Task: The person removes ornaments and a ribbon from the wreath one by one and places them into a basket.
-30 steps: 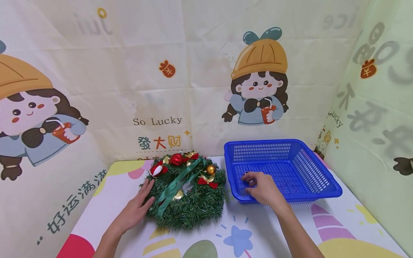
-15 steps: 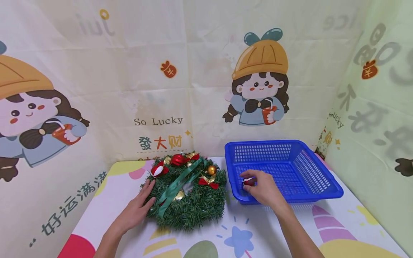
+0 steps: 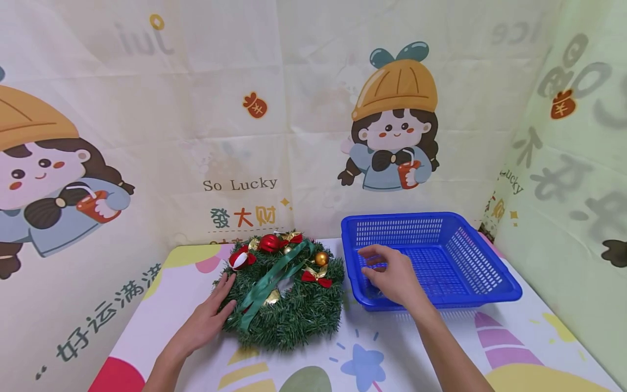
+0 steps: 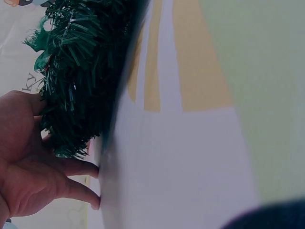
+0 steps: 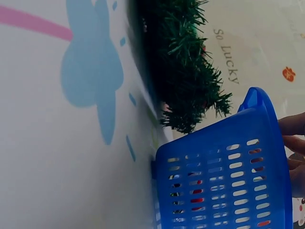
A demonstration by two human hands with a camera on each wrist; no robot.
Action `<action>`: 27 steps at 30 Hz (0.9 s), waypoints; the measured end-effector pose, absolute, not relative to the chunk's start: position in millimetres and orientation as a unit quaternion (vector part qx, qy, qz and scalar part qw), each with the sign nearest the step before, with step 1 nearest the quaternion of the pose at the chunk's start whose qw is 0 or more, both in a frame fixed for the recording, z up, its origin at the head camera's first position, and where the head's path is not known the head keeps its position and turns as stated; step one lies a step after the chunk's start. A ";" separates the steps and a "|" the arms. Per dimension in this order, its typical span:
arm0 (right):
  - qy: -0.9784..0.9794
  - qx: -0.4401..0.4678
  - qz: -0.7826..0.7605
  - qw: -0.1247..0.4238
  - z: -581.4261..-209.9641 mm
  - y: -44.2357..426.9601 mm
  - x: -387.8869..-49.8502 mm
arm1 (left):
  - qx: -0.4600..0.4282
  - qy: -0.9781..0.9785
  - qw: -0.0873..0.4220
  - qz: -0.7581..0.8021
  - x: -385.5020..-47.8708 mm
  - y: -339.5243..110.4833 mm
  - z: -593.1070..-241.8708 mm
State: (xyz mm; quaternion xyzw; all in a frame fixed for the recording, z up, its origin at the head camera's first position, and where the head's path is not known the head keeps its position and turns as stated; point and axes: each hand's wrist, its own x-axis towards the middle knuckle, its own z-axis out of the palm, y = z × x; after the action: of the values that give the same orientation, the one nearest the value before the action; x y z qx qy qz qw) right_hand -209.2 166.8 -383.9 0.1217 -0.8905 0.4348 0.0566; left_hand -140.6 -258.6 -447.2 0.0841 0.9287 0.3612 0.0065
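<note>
A green wreath (image 3: 294,321) lies on the table, with a green ribbon, red and gold balls and red bows on it. My left hand (image 3: 208,317) rests against its left side, fingers fairly straight; the left wrist view shows that hand (image 4: 33,162) beside the wreath's needles. Over the near left part of a blue basket (image 3: 443,300) hovers my right hand (image 3: 394,275), fingers loosely bent and apart, no held thing visible. Through the slots of the basket (image 5: 214,138) in the right wrist view, red and dark patches show; what they are is unclear.
The table (image 3: 411,359) wears a white cover with coloured prints. A printed cloth backdrop (image 3: 313,163) closes off the back and both sides. The basket's raised rim stands close to the wreath's right side.
Half a second ago my right hand held a dark red and white ornament; now it is out of sight, and that hand is slightly higher and further left. My left hand has stayed still.
</note>
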 end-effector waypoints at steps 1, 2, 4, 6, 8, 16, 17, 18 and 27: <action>-0.888 0.123 0.440 0.058 -382.6 165.2 -209.9 | 0.084 0.928 0.008 0.362 -140.9 -258.7 -447.3; -0.886 0.125 0.443 0.059 -381.4 163.7 -210.4 | 0.084 0.928 0.008 0.363 -141.0 -258.6 -447.2; -0.881 0.128 0.451 0.058 -378.7 160.8 -210.7 | 0.084 0.928 0.010 0.364 -141.8 -258.8 -447.4; -0.878 0.132 0.458 0.055 -376.0 157.6 -211.3 | 0.084 0.927 0.011 0.365 -142.4 -258.9 -447.3; -0.874 0.137 0.464 0.051 -373.3 154.1 -212.7 | 0.084 0.928 0.012 0.364 -142.9 -259.0 -447.2; -0.860 0.157 0.485 0.036 -367.2 139.1 -226.0 | 0.085 0.929 0.017 0.360 -141.8 -258.6 -444.2; -0.857 0.161 0.488 0.031 -366.9 136.8 -227.6 | 0.084 0.929 0.019 0.359 -141.6 -258.7 -443.7; -0.855 0.167 0.490 0.026 -366.5 134.1 -229.0 | 0.083 0.930 0.022 0.358 -141.3 -259.0 -443.2; -0.850 0.187 0.491 -0.025 -366.2 106.0 -238.5 | 0.073 0.926 0.034 0.368 -141.8 -259.9 -443.6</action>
State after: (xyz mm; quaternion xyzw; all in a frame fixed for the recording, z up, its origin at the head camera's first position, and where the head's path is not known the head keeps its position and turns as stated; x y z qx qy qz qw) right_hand -238.5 106.0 -366.2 0.1874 -0.8504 0.4910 -0.0248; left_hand -141.8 -259.9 -443.6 0.0734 0.9263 0.3680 0.0340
